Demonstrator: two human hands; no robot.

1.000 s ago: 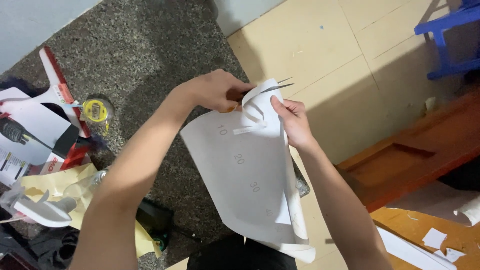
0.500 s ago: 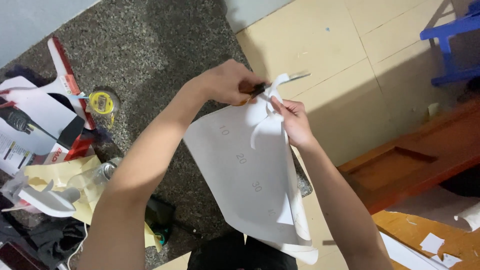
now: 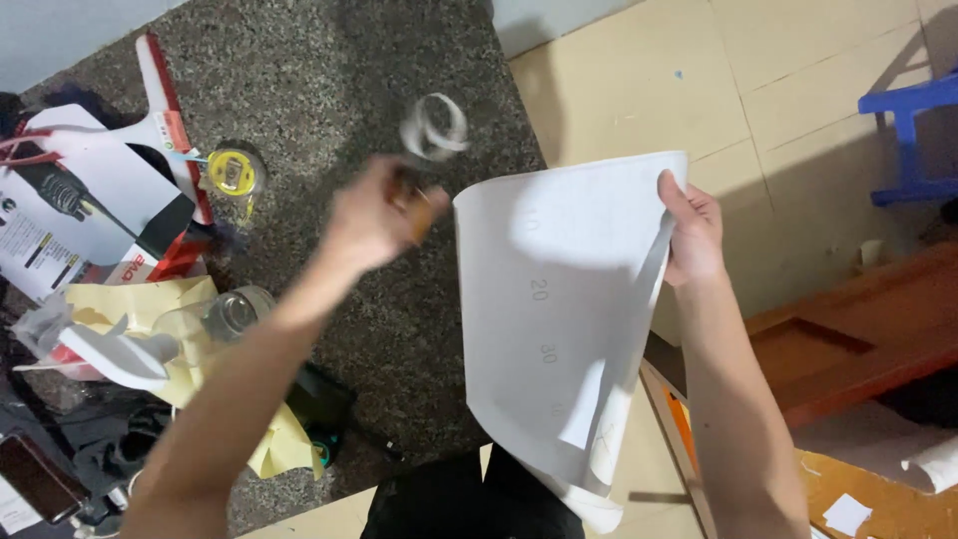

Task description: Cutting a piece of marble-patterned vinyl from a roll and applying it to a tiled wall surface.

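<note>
The white sheet (image 3: 559,329) is pinched at its top corner by the right hand (image 3: 691,232); it is best kept taut; the blurred left hand (image 3: 374,215) is closed on scissors (image 3: 414,205), beneath a curled paper strip (image 3: 434,128).

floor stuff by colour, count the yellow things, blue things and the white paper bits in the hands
yellow: 2, tape measure and crumpled yellow paper
blue: 1, plastic stool at the right edge
white: 2, large paper sheet in the right hand, curled paper strip blurred at the left hand
total: 5
</note>
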